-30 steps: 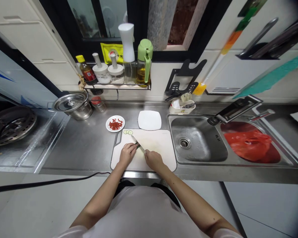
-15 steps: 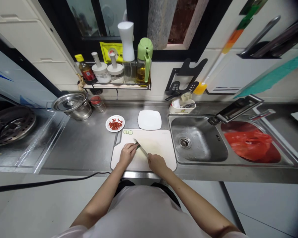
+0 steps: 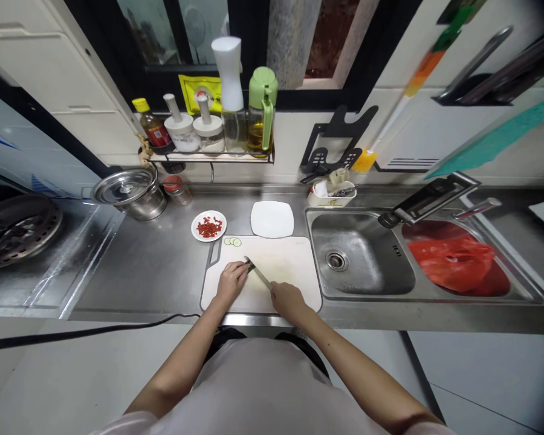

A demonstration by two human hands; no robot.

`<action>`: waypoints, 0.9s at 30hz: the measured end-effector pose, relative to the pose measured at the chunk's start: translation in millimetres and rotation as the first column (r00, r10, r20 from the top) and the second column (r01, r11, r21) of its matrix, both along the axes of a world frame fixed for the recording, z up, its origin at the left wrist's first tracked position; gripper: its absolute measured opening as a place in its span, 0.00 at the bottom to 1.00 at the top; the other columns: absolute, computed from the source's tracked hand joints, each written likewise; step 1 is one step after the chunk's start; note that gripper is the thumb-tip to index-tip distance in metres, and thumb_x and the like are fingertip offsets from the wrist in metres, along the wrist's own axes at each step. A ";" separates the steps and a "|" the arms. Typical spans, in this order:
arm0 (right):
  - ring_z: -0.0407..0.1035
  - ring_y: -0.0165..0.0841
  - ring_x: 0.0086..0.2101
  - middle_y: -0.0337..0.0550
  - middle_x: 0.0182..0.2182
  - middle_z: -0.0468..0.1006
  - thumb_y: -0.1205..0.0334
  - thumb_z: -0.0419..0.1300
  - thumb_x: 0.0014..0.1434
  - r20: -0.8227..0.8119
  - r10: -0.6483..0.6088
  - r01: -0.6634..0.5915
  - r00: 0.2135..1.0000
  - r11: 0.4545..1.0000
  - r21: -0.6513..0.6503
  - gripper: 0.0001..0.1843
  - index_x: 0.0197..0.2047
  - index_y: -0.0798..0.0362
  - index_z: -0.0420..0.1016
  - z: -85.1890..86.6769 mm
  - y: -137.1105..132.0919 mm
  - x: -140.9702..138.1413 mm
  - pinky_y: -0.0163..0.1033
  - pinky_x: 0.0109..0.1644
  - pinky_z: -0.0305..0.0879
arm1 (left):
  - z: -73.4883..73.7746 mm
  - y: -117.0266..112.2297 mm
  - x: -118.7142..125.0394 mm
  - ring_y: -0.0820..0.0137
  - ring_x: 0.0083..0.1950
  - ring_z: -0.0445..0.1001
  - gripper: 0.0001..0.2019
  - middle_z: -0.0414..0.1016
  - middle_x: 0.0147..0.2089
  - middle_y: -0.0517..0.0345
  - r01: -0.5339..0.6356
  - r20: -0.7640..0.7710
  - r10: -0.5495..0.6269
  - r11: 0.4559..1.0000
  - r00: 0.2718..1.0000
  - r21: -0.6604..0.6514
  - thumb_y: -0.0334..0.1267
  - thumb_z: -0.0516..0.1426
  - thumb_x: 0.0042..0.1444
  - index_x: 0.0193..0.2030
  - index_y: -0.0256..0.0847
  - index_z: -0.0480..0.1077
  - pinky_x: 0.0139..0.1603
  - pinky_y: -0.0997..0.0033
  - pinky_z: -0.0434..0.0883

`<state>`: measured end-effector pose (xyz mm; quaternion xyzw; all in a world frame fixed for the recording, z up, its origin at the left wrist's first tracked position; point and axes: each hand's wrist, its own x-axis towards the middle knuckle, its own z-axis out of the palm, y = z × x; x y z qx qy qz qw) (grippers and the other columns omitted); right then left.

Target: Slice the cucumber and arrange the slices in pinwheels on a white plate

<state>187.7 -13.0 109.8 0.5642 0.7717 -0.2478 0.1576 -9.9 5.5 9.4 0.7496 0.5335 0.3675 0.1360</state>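
A white cutting board (image 3: pixel 290 266) lies on the steel counter in front of me. My left hand (image 3: pixel 231 283) is curled over a small green cucumber piece (image 3: pixel 250 266) and presses it to the board. My right hand (image 3: pixel 286 297) grips the handle of a knife (image 3: pixel 259 275), whose blade points up-left and meets the cucumber beside my left fingers. A few cucumber slices (image 3: pixel 233 241) lie at the board's far left corner.
Behind the board sit a small plate of chopped red chilli (image 3: pixel 209 226) and a bare white square plate (image 3: pixel 272 219). A double sink (image 3: pixel 360 257) is to the right, its far basin holding a red bag (image 3: pixel 456 266). A lidded steel pot (image 3: pixel 129 193) and a condiment rack (image 3: pixel 208 130) stand at the back left.
The knife and my right hand drew back slightly toward me, the blade staying on the cucumber. My left hand stays put.
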 end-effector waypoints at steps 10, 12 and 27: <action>0.73 0.40 0.41 0.54 0.39 0.78 0.68 0.45 0.63 0.019 0.012 -0.012 1.000 0.999 0.033 0.16 0.47 0.58 0.71 -0.8 5.7 -8.6 0.40 0.40 0.64 | -3.2 0.7 -0.3 0.68 0.45 0.71 0.11 0.76 0.43 0.53 -0.004 0.008 0.004 1.000 1.000 0.007 0.35 0.53 0.61 0.47 0.43 0.75 0.48 0.65 0.72; 0.73 0.41 0.41 0.54 0.39 0.78 0.68 0.45 0.63 0.021 0.013 -0.014 1.000 0.999 0.037 0.15 0.47 0.58 0.71 -2.7 7.0 -10.1 0.40 0.40 0.64 | -3.6 1.1 -0.4 0.68 0.45 0.71 0.11 0.76 0.43 0.53 -0.004 0.006 0.004 1.000 1.000 0.010 0.35 0.53 0.61 0.47 0.43 0.75 0.48 0.65 0.72; 0.73 0.39 0.41 0.54 0.37 0.78 0.69 0.44 0.63 -0.028 0.010 -0.008 1.000 0.998 0.062 0.16 0.46 0.58 0.71 -14.0 17.1 -20.6 0.39 0.41 0.65 | -1.7 1.1 -1.3 0.67 0.46 0.72 0.12 0.76 0.44 0.53 0.008 -0.004 -0.008 1.000 1.000 0.007 0.34 0.53 0.61 0.47 0.44 0.75 0.48 0.63 0.72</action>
